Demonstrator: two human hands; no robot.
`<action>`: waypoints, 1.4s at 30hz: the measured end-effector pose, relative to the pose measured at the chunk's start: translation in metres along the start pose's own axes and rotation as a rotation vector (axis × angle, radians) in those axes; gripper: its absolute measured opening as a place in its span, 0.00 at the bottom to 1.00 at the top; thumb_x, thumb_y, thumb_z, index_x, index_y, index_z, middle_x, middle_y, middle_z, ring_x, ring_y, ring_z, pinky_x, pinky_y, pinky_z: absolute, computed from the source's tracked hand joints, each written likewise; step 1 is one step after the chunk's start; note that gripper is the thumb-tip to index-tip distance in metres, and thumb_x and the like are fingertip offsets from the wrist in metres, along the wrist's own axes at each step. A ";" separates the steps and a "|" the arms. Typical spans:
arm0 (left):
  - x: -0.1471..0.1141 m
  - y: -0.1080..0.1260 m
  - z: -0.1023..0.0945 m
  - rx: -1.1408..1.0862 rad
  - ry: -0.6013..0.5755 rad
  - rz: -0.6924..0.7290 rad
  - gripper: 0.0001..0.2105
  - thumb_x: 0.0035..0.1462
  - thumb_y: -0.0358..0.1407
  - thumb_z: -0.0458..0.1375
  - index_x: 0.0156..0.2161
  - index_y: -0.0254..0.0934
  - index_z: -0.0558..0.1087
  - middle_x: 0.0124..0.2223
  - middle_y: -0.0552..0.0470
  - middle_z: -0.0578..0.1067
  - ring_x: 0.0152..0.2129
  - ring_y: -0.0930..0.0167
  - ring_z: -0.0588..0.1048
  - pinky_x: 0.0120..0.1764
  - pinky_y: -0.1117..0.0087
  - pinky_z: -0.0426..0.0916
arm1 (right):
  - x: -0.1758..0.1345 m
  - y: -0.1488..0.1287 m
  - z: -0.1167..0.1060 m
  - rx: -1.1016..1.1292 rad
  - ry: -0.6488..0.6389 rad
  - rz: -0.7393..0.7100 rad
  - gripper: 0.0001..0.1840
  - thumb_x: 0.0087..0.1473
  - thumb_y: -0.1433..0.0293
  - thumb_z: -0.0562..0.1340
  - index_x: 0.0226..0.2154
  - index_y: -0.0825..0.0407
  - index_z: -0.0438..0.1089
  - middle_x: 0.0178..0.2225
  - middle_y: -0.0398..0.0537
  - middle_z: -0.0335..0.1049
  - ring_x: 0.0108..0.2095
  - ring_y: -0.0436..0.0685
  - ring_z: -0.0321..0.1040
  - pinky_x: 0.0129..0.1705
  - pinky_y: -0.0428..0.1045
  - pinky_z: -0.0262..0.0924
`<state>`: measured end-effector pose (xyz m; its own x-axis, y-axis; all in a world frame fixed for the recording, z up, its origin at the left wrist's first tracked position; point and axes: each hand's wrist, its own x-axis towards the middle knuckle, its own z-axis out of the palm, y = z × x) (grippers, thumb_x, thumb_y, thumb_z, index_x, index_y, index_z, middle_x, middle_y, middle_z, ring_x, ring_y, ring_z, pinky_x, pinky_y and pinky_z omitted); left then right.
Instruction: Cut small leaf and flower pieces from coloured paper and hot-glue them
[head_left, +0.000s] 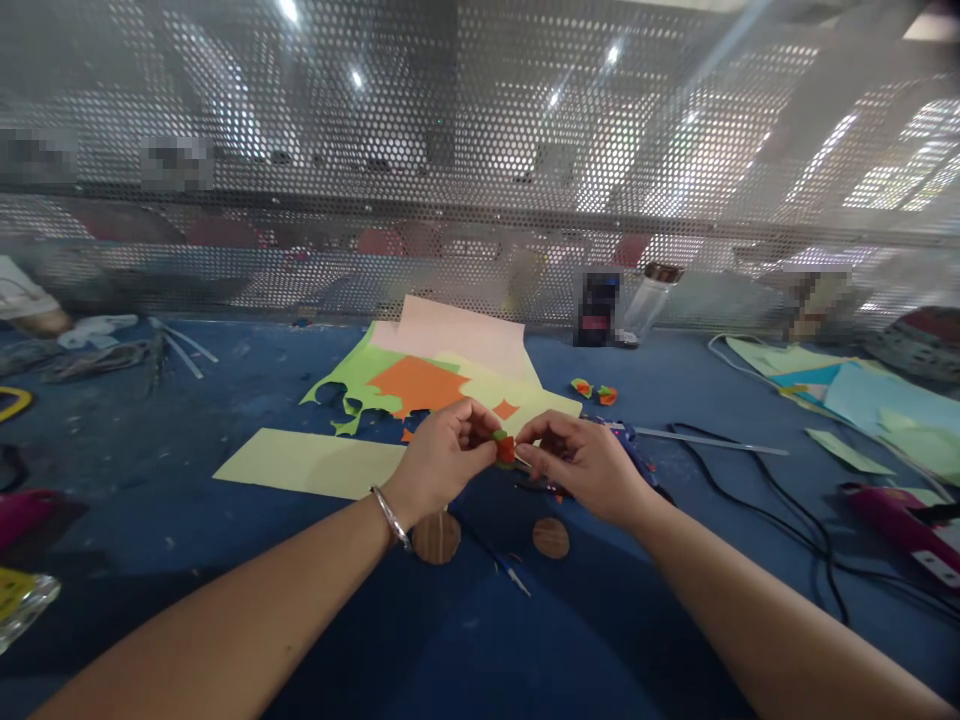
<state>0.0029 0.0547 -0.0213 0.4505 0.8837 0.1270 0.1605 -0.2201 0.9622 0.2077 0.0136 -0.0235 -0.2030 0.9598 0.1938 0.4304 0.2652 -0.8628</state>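
pile: pink, yellow and green sheets on the blue table, orange sheet and small orange scrap on top
bit: little folded orange and green paper thing, up in the fingers, at the near side of the pile as seen from here. it's right out at the fingertips, nowhere near either palm, in the gap between the two hands
left hand: near side of the pile, thumb and fingers pinched together on the bit's left edge, so most of the orange pokes out past them. bracelet on the wrist
right hand: near right corner of the pile, thumb and forefinger tips drawn close together at the bit's orange side. can't tell if they're clamped on it or just up against it, sorry
pair: two more orange and green folded bits, just right of the pile
strip: pale paper, near left of the pile
discs: two, brown and round, nearer me than the pile
jar: back right of the pile
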 end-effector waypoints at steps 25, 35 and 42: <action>-0.004 0.002 0.008 -0.331 -0.070 0.065 0.14 0.55 0.38 0.69 0.38 0.36 0.68 0.37 0.55 0.69 0.31 0.73 0.74 0.40 0.65 0.77 | 0.003 0.003 -0.003 0.159 -0.014 0.027 0.14 0.57 0.58 0.67 0.32 0.51 0.71 0.24 0.40 0.69 0.21 0.49 0.64 0.23 0.45 0.57; -0.013 0.013 0.018 -0.640 0.062 -0.280 0.22 0.49 0.29 0.72 0.44 0.38 0.65 0.32 0.55 0.75 0.30 0.71 0.77 0.37 0.67 0.75 | 0.000 0.003 0.002 -0.079 0.106 -0.087 0.08 0.60 0.65 0.63 0.31 0.51 0.70 0.26 0.41 0.69 0.26 0.51 0.63 0.28 0.47 0.56; -0.019 0.017 0.031 -0.806 0.178 -0.398 0.24 0.50 0.22 0.67 0.48 0.37 0.62 0.37 0.49 0.78 0.32 0.70 0.79 0.40 0.68 0.74 | -0.001 0.002 0.005 -0.186 0.197 -0.217 0.04 0.60 0.70 0.64 0.32 0.51 0.70 0.28 0.41 0.70 0.29 0.51 0.65 0.32 0.46 0.58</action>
<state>0.0242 0.0218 -0.0147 0.3403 0.8978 -0.2795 -0.4168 0.4105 0.8110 0.2041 0.0124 -0.0275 -0.1420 0.8736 0.4656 0.5527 0.4601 -0.6948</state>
